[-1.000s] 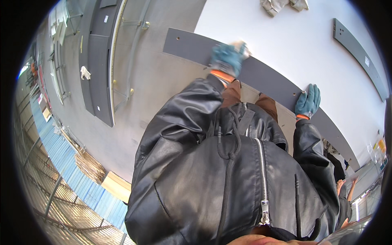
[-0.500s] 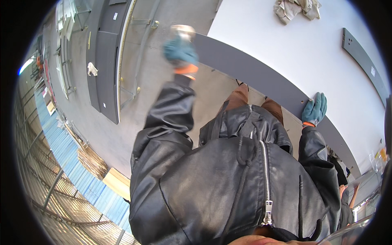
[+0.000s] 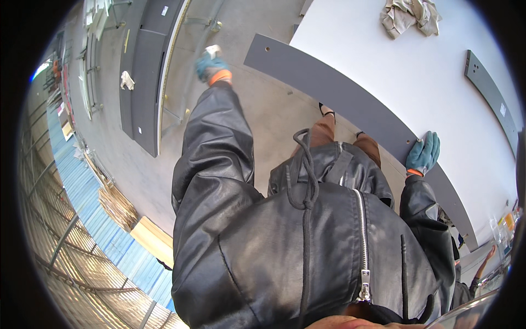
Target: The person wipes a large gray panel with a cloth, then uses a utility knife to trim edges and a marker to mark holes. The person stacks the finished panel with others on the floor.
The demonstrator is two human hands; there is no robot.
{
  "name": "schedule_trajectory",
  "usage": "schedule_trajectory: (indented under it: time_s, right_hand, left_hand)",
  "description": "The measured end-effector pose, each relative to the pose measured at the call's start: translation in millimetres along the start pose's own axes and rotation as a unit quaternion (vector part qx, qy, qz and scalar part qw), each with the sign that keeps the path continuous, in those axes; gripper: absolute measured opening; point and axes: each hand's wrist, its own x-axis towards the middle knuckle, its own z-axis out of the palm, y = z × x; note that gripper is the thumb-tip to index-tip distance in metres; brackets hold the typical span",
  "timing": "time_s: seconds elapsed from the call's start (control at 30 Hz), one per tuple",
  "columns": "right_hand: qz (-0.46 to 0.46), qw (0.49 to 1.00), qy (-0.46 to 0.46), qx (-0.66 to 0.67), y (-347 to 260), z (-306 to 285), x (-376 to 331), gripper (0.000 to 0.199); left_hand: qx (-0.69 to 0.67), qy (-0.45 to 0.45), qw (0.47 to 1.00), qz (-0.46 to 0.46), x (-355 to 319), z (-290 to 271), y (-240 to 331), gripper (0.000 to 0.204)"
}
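Note:
My left hand (image 3: 212, 71), in a teal glove with an orange cuff, is closed around a small white rag (image 3: 212, 51). It is held out to the left, off the end of the long dark grey panel (image 3: 329, 77) and apart from it. Motion smears its fingers slightly. My right hand (image 3: 423, 153), in the same kind of glove, lies with fingers stretched out on the panel's right part, beside a small round hole. The panel rests along the near edge of a white table (image 3: 372, 60), its left end jutting past the table's corner. Another hole shows near that end.
A crumpled beige cloth (image 3: 411, 17) and a shorter grey piece (image 3: 493, 93) lie on the white table. At left, dark grey boards (image 3: 143, 82) rest on a wheeled metal stand, with a white rag (image 3: 126, 80) on them. Another person's raised arm (image 3: 485, 260) shows at lower right.
My left hand, holding the rag, has moved left and away from the panel's end, uncovering the end hole. My right hand remains on the panel. The view has shifted slightly.

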Motion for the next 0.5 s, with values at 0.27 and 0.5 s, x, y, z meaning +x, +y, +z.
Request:
schedule_trajectory:
  time_s: [0.27,0.5]
  right_hand:
    - [-0.002,1.000,-0.006,0.000,1.1,-0.2,3.4,0.048]
    - [-0.010,1.000,0.007,0.003,2.7,-1.3,0.6,0.046]
  left_hand:
    - [-0.332,0.047,0.923,0.191,-122.1,-127.3,114.6,0.007]
    - [-0.335,-0.117,0.866,0.351,-237.8,-131.3,181.1,0.014]
